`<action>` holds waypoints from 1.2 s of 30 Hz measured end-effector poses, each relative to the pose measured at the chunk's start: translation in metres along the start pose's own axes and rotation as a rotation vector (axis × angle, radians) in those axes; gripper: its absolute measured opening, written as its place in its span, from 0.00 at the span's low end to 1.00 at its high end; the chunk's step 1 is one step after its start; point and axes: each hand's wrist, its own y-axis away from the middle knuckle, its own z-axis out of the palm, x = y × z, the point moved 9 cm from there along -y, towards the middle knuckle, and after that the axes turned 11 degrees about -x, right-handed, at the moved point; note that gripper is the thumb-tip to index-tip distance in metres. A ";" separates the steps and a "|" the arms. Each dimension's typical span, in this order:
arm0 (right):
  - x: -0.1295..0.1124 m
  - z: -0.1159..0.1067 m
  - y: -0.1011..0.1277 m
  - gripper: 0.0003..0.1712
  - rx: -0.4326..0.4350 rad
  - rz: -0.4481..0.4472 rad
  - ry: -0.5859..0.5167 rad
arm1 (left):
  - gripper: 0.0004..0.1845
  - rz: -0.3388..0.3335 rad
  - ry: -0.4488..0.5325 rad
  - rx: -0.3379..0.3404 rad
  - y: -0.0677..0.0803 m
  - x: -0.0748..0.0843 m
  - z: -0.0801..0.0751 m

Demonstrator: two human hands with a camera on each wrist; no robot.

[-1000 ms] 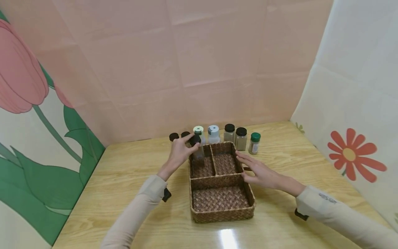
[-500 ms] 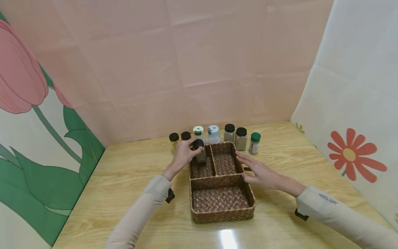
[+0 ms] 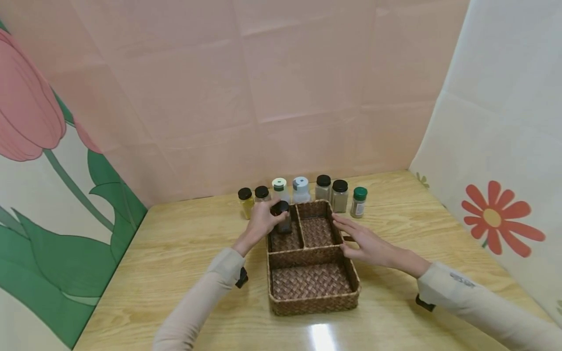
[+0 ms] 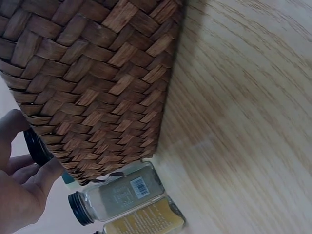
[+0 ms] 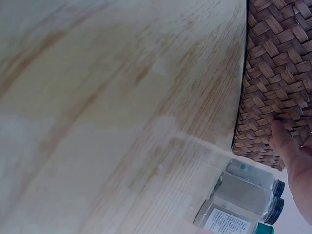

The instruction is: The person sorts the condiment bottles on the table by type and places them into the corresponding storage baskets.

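A woven brown basket [image 3: 312, 303] with three compartments sits mid-table. My left hand [image 3: 262, 220] grips a black-lidded spice jar [image 3: 283, 218] by its top, and the jar stands low in the basket's rear left compartment. The left wrist view shows the basket's outer wall [image 4: 97, 83], the jar's black lid [image 4: 35, 146] and my fingers [image 4: 24, 190]. My right hand [image 3: 362, 239] rests with straight fingers against the basket's right rim; in the right wrist view my thumb [image 5: 287, 146] touches the weave [image 5: 275, 73].
A row of spice jars stands behind the basket: a yellow one [image 3: 245, 201], a black-lidded one [image 3: 261, 193], white-capped [image 3: 279, 188] and grey-capped [image 3: 300, 188] ones, two black-lidded jars [image 3: 331, 193], and a green-lidded jar [image 3: 359, 201]. Paper walls close in the wooden table [image 3: 175, 253].
My left hand has lowered the black-lidded jar down into the rear left compartment, uncovering the two jars at the row's left end. The right hand has stayed on the basket.
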 end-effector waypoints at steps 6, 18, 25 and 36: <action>0.000 0.000 0.000 0.37 0.006 -0.005 -0.008 | 0.25 0.001 -0.007 -0.005 -0.002 -0.005 0.005; 0.000 0.000 0.001 0.37 0.004 0.006 -0.015 | 0.24 0.030 0.020 0.011 -0.002 -0.005 0.007; 0.001 0.000 0.001 0.37 0.004 0.006 -0.015 | 0.23 0.024 0.023 0.006 -0.003 -0.004 0.005; 0.001 0.001 0.000 0.37 -0.004 0.020 -0.015 | 0.25 0.004 0.046 0.002 -0.001 -0.007 0.003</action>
